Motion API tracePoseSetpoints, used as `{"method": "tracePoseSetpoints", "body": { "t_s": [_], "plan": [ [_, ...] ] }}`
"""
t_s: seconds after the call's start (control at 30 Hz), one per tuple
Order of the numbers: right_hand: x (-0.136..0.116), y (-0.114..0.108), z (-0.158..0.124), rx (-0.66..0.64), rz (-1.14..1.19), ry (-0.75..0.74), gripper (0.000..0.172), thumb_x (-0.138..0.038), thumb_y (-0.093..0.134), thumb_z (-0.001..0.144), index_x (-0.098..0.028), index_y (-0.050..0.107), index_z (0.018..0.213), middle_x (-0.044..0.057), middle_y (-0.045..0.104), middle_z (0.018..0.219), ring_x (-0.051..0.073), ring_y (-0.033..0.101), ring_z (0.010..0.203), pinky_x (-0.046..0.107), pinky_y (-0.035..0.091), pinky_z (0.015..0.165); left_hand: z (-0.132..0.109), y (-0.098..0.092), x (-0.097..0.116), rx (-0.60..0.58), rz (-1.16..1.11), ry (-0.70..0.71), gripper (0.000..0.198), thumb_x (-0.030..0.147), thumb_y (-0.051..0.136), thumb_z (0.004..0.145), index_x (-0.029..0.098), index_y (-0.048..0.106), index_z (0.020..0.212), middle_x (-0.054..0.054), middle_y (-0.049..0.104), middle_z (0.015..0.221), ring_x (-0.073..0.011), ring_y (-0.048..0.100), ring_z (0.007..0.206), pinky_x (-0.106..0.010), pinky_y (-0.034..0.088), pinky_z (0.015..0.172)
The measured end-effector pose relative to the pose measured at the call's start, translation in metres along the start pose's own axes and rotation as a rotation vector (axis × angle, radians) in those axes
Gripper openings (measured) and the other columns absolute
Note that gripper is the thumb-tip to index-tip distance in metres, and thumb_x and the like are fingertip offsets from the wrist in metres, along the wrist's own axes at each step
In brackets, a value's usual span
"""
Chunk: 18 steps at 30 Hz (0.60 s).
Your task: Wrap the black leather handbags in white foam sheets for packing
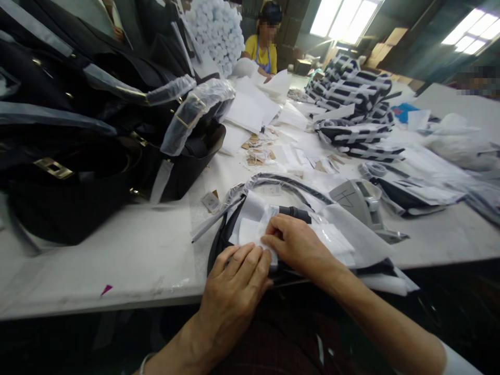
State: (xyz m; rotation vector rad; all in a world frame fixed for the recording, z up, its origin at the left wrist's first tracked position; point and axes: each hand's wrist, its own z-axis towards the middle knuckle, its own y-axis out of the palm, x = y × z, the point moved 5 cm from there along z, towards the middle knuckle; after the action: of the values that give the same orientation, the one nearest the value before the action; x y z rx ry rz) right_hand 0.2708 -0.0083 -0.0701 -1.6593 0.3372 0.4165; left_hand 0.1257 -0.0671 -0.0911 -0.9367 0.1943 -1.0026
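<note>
A black handbag [217,244] lies on the table's front edge before me, partly covered by white wrapping sheets [332,239]. Its handle [279,180] arches away from me in clear plastic film. My right hand [295,240] is closed, thumb and fingers pinching a white wrapping strip [269,216] on the bag. Beside it, my left hand [236,281] rests with fingers stretched flat over the wrapping near the bag's front edge; its thumb is hidden. A dark rolled piece [296,212] shows just beyond the right fingers.
Black bags with plastic-wrapped straps [175,172] crowd the left. A grey tape dispenser [353,203] stands right of the handbag. Behind are loose tags [258,156], white sheets [253,104] and stacked wrapped bags [347,94]. A person in yellow [263,52] sits at the far side.
</note>
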Motion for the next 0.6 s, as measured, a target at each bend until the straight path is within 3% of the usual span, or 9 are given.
{"method": "tracePoseSetpoints", "body": {
  "t_s": [0.2,0.27,0.33,0.4,0.47,0.53,0.6],
  "plan": [
    [-0.005,-0.009,-0.006,0.077,-0.035,-0.078,0.011,-0.008,0.063,0.08,-0.018,0.062,0.081,0.001,0.063,0.081,0.015,0.056,0.073,0.027,0.039,0.069,-0.003,0.003,0.002,-0.015,0.069,-0.024,0.029,0.023,0.047,0.101,0.017,0.061,0.126,-0.006,0.068,0.123,-0.0227,0.059,0.118,-0.042,0.034,0.105],
    [-0.005,-0.03,-0.017,0.151,0.027,-0.104,0.011,-0.012,0.064,0.081,-0.019,0.065,0.089,0.001,0.066,0.085,0.016,0.06,0.077,0.027,0.042,0.071,-0.004,0.004,0.002,-0.027,0.086,-0.028,0.03,0.022,0.047,0.1,0.018,0.06,0.127,-0.005,0.068,0.124,-0.023,0.058,0.119,-0.042,0.033,0.105],
    [0.004,-0.065,-0.035,0.291,0.097,-0.065,0.009,-0.027,0.067,0.083,-0.022,0.068,0.092,0.001,0.069,0.086,0.017,0.063,0.079,0.028,0.045,0.071,-0.004,0.005,0.002,-0.046,0.083,-0.041,0.03,0.022,0.048,0.1,0.019,0.06,0.128,-0.005,0.067,0.125,-0.0232,0.057,0.119,-0.042,0.033,0.105],
    [0.03,-0.107,-0.056,0.481,0.121,0.084,0.019,-0.041,0.069,0.081,-0.024,0.071,0.09,0.001,0.071,0.086,0.019,0.064,0.078,0.03,0.046,0.071,-0.003,0.006,0.001,-0.066,0.067,-0.055,0.03,0.024,0.05,0.099,0.019,0.06,0.127,-0.005,0.067,0.125,-0.0233,0.058,0.119,-0.042,0.033,0.104],
    [0.072,-0.143,-0.074,0.628,0.08,0.31,0.024,-0.043,0.07,0.076,-0.023,0.073,0.09,0.004,0.073,0.085,0.021,0.065,0.077,0.033,0.047,0.072,-0.002,0.005,0.002,-0.071,0.053,-0.069,0.03,0.026,0.053,0.098,0.02,0.06,0.126,-0.005,0.067,0.123,-0.0236,0.059,0.116,-0.041,0.033,0.102],
    [0.121,-0.163,-0.086,0.663,-0.031,0.514,0.023,-0.039,0.068,0.075,-0.021,0.074,0.088,0.006,0.073,0.082,0.023,0.065,0.077,0.035,0.046,0.072,0.0,0.003,0.002,-0.074,0.044,-0.076,0.03,0.025,0.055,0.096,0.02,0.06,0.126,-0.006,0.068,0.122,-0.0239,0.06,0.114,-0.041,0.034,0.1],
    [0.168,-0.166,-0.088,0.6,-0.135,0.582,0.022,-0.038,0.065,0.076,-0.021,0.075,0.086,0.007,0.074,0.081,0.025,0.065,0.076,0.036,0.046,0.071,0.002,0.001,0.002,-0.071,0.049,-0.07,0.031,0.024,0.056,0.095,0.021,0.06,0.126,-0.006,0.068,0.121,-0.0241,0.061,0.111,-0.041,0.035,0.098]
  ]
}}
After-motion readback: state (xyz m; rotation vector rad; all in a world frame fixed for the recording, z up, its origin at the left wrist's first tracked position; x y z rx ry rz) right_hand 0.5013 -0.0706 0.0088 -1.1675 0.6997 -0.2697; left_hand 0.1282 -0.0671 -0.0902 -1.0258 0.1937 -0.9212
